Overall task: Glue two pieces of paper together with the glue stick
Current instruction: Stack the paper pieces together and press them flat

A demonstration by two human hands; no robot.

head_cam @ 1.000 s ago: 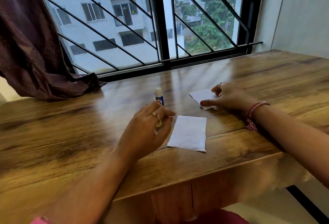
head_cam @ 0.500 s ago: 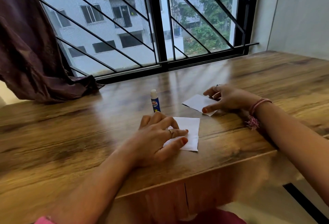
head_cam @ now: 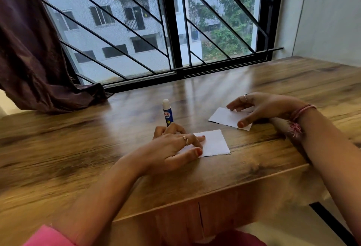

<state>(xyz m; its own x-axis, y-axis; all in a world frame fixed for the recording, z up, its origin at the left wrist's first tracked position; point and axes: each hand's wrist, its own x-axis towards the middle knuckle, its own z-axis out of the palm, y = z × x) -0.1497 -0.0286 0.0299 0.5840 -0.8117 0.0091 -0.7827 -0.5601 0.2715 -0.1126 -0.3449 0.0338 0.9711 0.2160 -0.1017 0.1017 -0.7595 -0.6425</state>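
A white paper (head_cam: 214,143) lies flat near the table's front edge. My left hand (head_cam: 172,148) rests on its left part, fingers spread and pressing down. Just behind that hand a blue glue stick (head_cam: 167,112) with a white cap stands upright, touched by neither hand. A second white paper (head_cam: 224,117) lies farther back to the right, its left edge slightly raised over a dark shadow. My right hand (head_cam: 261,107) arches over this paper, thumb on the near right corner and fingertips at the far edge.
The wooden table (head_cam: 78,148) runs up to a barred window (head_cam: 175,30) at the back. A dark curtain (head_cam: 35,60) drapes onto the table's far left corner. A white wall (head_cam: 328,20) borders the right side.
My left hand moved right from beside the glue stick onto the near paper and spread flat. My right hand lifted its palm off the far paper, uncovering more of it.
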